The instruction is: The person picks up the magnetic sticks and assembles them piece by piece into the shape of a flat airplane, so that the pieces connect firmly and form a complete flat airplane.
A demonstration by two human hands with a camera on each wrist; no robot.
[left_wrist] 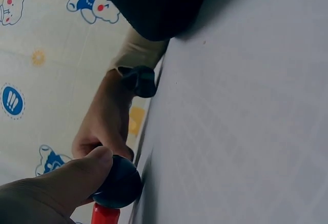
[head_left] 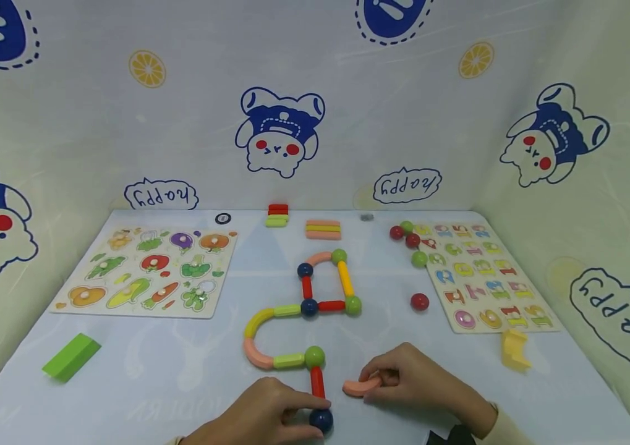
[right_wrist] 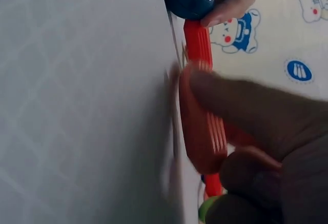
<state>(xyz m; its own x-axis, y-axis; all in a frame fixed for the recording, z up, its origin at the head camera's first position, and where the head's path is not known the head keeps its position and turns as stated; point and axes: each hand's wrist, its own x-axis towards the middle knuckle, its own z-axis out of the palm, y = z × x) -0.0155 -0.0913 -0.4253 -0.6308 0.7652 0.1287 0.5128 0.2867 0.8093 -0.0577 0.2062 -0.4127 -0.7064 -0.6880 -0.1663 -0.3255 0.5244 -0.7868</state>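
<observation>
Pink arc (head_left: 355, 389) pinched by right hand (head_left: 412, 378), lower centre; long axis crosswise, just upper-right of navy ball (head_left: 321, 421), which left hand (head_left: 267, 411) pinches.

From where I stand, the table (head_left: 181, 352) looks pale and flat. A snaky line of sticks and balls (head_left: 309, 308) lies down its middle. On the person's left sits a vegetable board (head_left: 132, 250), with a green block (head_left: 72, 357) near it. On the right is another picture board (head_left: 476, 303), and red and green balls (head_left: 412, 240) beside it. At the back are red and green sticks (head_left: 277, 216), pink and yellow sticks (head_left: 323, 229), and a small black ring (head_left: 222, 218)
</observation>
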